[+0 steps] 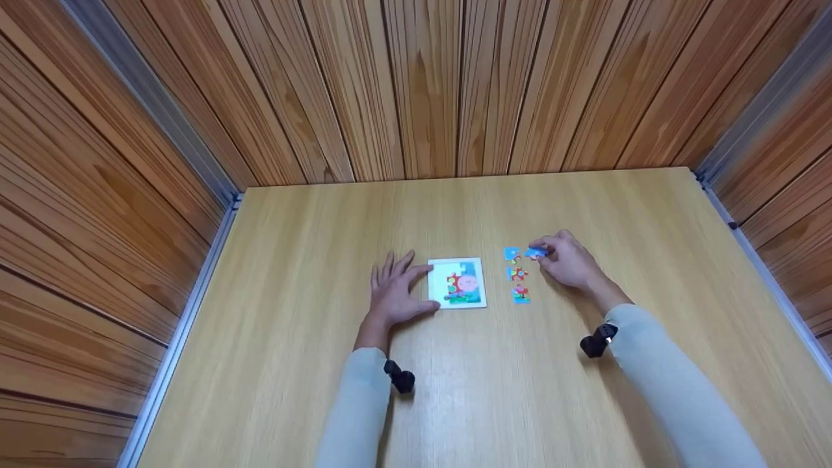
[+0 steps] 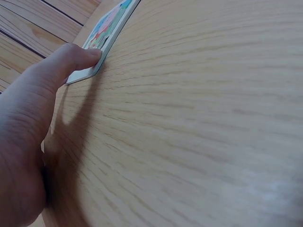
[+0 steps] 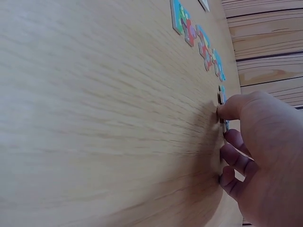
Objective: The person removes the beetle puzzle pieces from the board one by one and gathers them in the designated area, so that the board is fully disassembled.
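A square white puzzle board (image 1: 439, 283) lies on the table, partly filled with pieces that form a pink pig picture. My left hand (image 1: 395, 296) is spread at its left side, thumb on the lower left corner and index fingertip at the upper left corner. In the left wrist view the thumb (image 2: 90, 56) rests on the board's rim. To the right, my right hand (image 1: 572, 263) pinches a blue puzzle piece (image 1: 535, 252) between thumb and fingers, low over the table. The fingers partly hide that piece.
Three loose puzzle pieces stand in a column between board and right hand: a blue top one (image 1: 511, 252), a red and blue middle one (image 1: 518, 273) and a bottom one (image 1: 521, 296). Wood-plank walls (image 1: 422, 91) enclose the table (image 1: 455, 390) at back and sides.
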`<move>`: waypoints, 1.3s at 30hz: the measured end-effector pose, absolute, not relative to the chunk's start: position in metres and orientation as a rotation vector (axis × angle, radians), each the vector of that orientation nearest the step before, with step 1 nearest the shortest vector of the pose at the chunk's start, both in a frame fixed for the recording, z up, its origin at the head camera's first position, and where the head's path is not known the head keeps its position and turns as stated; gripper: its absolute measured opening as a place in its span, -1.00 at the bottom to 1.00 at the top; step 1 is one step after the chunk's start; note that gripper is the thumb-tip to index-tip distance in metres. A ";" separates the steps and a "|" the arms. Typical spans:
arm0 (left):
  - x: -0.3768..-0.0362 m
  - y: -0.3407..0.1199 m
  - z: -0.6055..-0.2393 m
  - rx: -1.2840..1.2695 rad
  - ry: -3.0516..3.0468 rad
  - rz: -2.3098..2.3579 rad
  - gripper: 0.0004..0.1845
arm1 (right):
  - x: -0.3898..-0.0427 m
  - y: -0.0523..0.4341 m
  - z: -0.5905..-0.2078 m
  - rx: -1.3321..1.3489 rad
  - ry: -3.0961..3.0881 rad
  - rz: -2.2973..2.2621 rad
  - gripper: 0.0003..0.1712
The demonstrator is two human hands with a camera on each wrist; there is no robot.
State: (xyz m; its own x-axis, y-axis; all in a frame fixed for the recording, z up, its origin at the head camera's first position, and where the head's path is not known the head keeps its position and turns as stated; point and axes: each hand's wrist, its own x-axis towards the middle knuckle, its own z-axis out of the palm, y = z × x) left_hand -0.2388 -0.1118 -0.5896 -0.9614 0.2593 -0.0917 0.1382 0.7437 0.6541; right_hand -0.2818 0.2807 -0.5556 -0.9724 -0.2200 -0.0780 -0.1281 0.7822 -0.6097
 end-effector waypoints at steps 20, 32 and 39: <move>-0.236 -0.110 -0.585 0.314 2.771 0.976 -0.11 | -0.280 0.281 -0.558 -0.265 2.841 -0.973 -0.57; -0.241 -0.113 -0.595 0.341 2.772 1.034 -0.08 | -0.278 0.281 -0.556 -0.266 2.833 -0.956 -0.55; -0.239 -0.114 -0.594 0.345 2.771 1.031 -0.09 | -0.280 0.283 -0.552 -0.239 2.795 -0.945 -0.53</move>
State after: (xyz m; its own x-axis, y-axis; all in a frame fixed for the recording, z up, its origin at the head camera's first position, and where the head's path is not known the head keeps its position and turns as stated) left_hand -0.2391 -0.1142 -0.5943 -0.9596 0.2715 -0.0733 0.1576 0.7351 0.6594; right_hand -0.2796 0.2825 -0.5519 -0.9706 -0.2091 -0.1193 -0.0937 0.7847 -0.6128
